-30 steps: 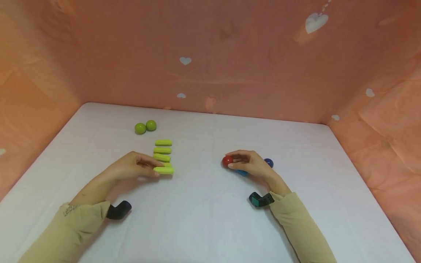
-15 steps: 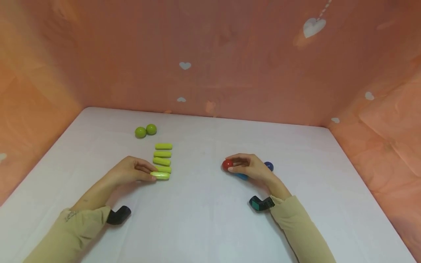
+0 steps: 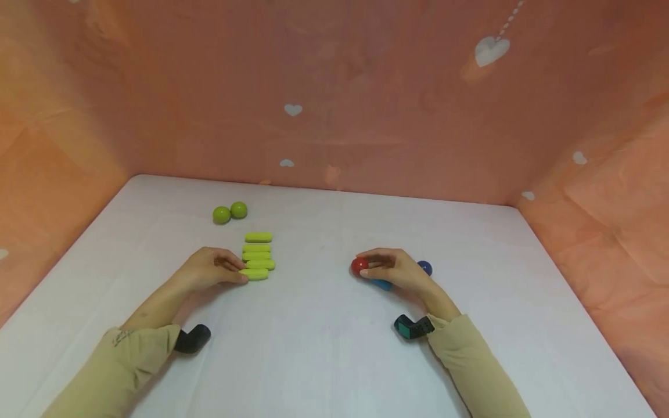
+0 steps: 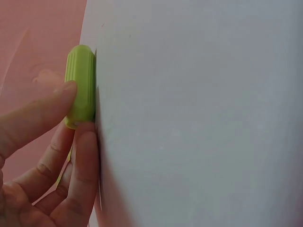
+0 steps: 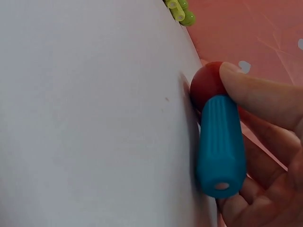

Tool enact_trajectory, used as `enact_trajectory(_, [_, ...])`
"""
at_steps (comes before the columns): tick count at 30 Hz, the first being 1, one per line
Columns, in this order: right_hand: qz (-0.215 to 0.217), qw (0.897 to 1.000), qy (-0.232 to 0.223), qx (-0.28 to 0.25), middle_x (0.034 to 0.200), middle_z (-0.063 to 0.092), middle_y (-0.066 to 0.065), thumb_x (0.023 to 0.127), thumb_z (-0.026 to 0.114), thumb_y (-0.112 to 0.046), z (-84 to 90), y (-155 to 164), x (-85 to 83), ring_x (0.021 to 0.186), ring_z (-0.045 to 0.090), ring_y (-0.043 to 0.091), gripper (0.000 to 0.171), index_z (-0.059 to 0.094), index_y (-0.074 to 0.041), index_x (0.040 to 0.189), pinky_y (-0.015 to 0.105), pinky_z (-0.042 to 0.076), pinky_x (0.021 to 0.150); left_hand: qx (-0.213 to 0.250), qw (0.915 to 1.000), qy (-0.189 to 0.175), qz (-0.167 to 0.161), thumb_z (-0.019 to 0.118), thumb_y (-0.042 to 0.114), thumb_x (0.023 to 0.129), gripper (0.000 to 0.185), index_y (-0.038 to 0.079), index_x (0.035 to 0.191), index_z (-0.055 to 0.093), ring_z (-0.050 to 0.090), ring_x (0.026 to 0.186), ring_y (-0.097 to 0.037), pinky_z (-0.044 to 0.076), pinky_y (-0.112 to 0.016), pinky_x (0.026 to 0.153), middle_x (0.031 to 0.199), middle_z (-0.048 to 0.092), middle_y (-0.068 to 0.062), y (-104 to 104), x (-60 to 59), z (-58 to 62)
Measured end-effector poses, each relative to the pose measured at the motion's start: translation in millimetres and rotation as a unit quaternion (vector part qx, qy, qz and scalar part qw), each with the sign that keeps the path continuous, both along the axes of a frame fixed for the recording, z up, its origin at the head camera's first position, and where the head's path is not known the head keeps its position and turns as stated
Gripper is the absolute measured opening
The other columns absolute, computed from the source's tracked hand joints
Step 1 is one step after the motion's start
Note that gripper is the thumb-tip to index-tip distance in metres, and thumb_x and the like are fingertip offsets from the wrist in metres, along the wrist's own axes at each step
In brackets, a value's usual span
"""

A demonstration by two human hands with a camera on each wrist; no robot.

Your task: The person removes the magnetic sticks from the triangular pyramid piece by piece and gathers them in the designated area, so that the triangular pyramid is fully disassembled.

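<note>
In the head view, my left hand holds the nearest yellow-green ribbed rod of a row by its left end. The left wrist view shows the thumb on one side of this rod and a finger at its near end. Several like rods lie roughly parallel just beyond it. My right hand grips a red ball between thumb and fingers. A blue ribbed rod with a hole in its end lies against the ball, partly under the hand; whether they are joined, I cannot tell.
Two green balls sit at the back left of the white table. A dark blue ball shows just right of my right hand, partly hidden. Orange cloth with hearts walls the back and sides.
My left hand has brought its rod down and slightly left, to the near end of the row. The middle rods now lie closer together. The right hand still holds the red ball.
</note>
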State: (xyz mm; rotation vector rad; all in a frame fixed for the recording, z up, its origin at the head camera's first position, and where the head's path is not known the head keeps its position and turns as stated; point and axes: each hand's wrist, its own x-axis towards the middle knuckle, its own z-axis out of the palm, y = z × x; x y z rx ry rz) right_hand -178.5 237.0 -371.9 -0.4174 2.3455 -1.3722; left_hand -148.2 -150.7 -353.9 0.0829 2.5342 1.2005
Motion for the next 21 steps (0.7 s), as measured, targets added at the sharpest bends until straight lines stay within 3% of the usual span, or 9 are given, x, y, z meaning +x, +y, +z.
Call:
enact_trajectory(7, [-0.001, 1.0, -0.002, -0.009, 0.124, 0.062, 0.012, 0.087, 0.071, -0.021, -0.9, 0.0, 1.3, 0.111, 0.058, 0.023, 0.041, 0.062, -0.009, 0.126, 0.032, 0.048, 0.093, -0.001, 0.9999, -0.003, 0.011, 0.08, 0.021, 0.077, 0.036, -0.002, 0.101, 0.067, 0.056, 0.081, -0.014, 0.044, -0.027, 0.072, 0.087, 0.068, -0.002, 1.8, -0.4, -0.9])
enact_trajectory(12, [-0.008, 1.0, -0.009, -0.008, 0.124, 0.063, 0.01, 0.086, 0.072, -0.022, -0.2, -1.8, 1.9, 0.109, 0.057, 0.02, 0.042, 0.064, -0.011, 0.125, 0.027, 0.047, 0.09, -0.008, 0.9999, -0.008, -0.001, 0.079, 0.024, 0.078, 0.039, -0.002, 0.104, 0.066, 0.056, 0.082, -0.013, 0.045, -0.026, 0.072, 0.091, 0.067, -0.004, -1.0, 1.1, 2.5])
enact_trajectory(16, [-0.015, 1.0, 0.002, -0.001, 0.125, 0.063, 0.009, 0.086, 0.072, -0.023, 1.2, -3.2, 1.2, 0.108, 0.057, 0.019, 0.041, 0.065, -0.012, 0.125, 0.025, 0.047, 0.089, 0.021, 0.9997, -0.011, -0.008, 0.074, 0.02, 0.082, 0.04, -0.006, 0.111, 0.062, 0.061, 0.08, -0.011, 0.052, -0.027, 0.071, 0.095, 0.067, -0.008, -4.3, 0.5, 11.1])
enact_trajectory(21, [-0.015, 1.0, 0.005, 0.01, 0.126, 0.063, 0.009, 0.086, 0.072, -0.023, 1.3, -2.6, 1.7, 0.109, 0.057, 0.018, 0.041, 0.065, -0.014, 0.126, 0.025, 0.047, 0.09, 0.058, 0.9981, -0.018, 0.013, 0.068, 0.019, 0.088, 0.042, -0.008, 0.118, 0.058, 0.064, 0.079, -0.012, 0.055, -0.028, 0.071, 0.099, 0.066, -0.01, -2.5, -1.1, 19.6])
